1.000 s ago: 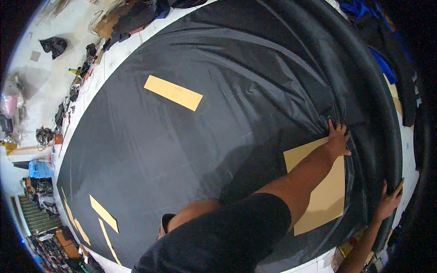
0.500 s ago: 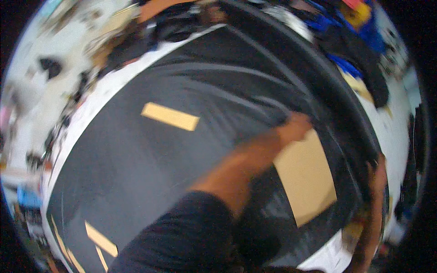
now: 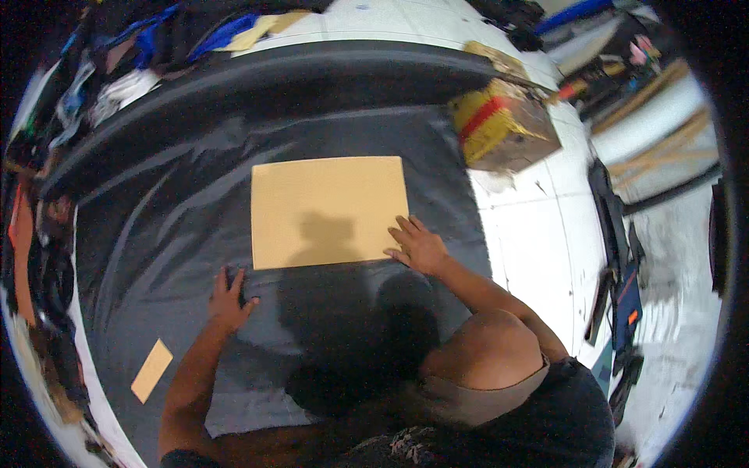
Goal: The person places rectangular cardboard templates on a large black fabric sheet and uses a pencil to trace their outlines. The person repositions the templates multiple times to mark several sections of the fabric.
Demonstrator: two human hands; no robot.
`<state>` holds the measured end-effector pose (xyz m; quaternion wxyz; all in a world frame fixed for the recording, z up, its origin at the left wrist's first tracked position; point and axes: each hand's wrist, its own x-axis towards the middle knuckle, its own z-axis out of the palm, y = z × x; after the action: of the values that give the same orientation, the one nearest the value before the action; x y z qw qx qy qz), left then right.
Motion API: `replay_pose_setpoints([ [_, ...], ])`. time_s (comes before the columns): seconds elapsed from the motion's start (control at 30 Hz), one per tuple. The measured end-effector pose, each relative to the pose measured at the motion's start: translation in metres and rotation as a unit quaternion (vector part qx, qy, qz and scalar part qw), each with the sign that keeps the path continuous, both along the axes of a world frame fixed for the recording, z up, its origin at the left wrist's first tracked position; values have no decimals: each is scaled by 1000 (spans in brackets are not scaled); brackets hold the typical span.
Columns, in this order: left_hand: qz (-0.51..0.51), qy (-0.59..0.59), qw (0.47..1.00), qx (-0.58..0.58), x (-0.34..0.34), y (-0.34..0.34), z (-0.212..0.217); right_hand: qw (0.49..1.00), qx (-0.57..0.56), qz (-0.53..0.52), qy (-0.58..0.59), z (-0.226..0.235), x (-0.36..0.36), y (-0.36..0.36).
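Observation:
A large tan cardboard rectangle (image 3: pixel 328 191) lies flat on a wide sheet of black fabric (image 3: pixel 187 179). At its near right corner my right hand (image 3: pixel 421 246) rests with fingers spread, fingertips on the cardboard's edge. My left hand (image 3: pixel 228 303) is open, fingers apart, on or just above the fabric, a little short of the cardboard's near left corner. Further to the left and nearer to me lies a small tan cardboard strip (image 3: pixel 151 371). Neither hand grips anything.
Along the far side runs the thick roll of black fabric (image 3: pixel 312 70). A worn yellow and brown box (image 3: pixel 503 129) stands at its right end, on white floor tiles (image 3: pixel 527 242). Dark and blue cloth pieces (image 3: pixel 148 47) are heaped at the far left.
My view has swung round, so the fabric roll now lies across the far side. My left hand has come off the large cardboard; my right hand has moved from the roll to its corner.

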<state>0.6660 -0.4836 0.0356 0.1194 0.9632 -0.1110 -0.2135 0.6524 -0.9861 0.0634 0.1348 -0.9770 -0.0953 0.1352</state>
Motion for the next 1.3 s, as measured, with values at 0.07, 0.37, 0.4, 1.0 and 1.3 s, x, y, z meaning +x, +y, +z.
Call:
replay_pose_setpoints([
  [0.07, 11, 10, 1000, -3, 10, -15, 13, 999, -38, -34, -14, -4, -5, -40],
  [0.37, -125, -11, 992, 30, 30, -105, 39, 991, -4, -109, -77, -21, -31, -116],
  [0.4, -139, -14, 990, 15, 33, -121, 33, 988, 2, -121, -99, -21, -31, -122],
  [1.0, -24, -42, 998, -39, 30, -219, 14, 914, 132, -375, -80, -28, -34, -203],
  [1.3, 0, -89, 996, -29, 23, -226, -8, 919, 143, -360, -74, -28, -29, -214],
])
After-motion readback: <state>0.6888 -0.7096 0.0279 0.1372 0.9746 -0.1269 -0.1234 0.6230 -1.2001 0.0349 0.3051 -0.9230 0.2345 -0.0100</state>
